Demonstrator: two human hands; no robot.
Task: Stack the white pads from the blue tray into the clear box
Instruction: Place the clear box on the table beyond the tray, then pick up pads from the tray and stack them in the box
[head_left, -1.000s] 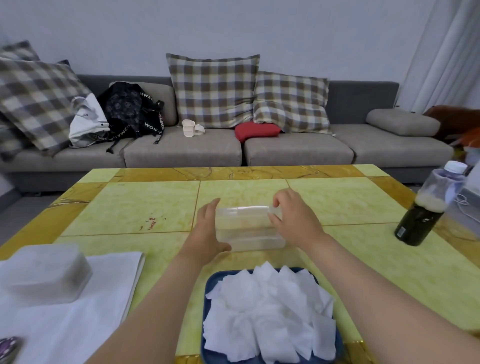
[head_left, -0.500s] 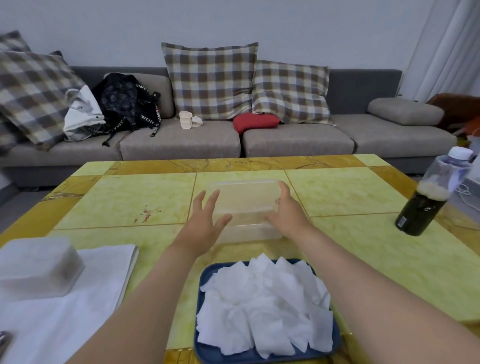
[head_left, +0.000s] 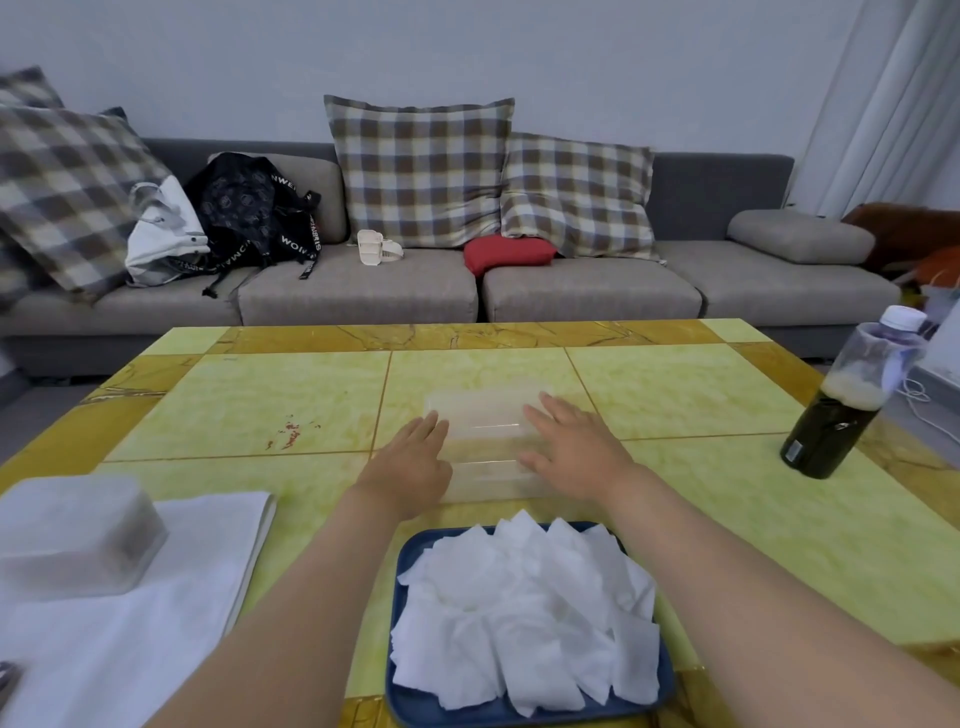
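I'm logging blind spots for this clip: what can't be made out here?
Head view:
- clear box contents: transparent, blurred, ends covered by left hand and right hand.
- white pads count: they overlap in the blue tray.
- bottle label text: too small.

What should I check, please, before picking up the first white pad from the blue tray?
1. Clear rectangular plastic box sits flat on the yellow tiled table: ok.
2. Box top open: cannot tell.
3. Left hand and right hand hold nothing, flanking the box: ok.
4. White square pads lie in the blue rectangular tray: ok.
5. Pads neatly aligned: not ok, jumbled.
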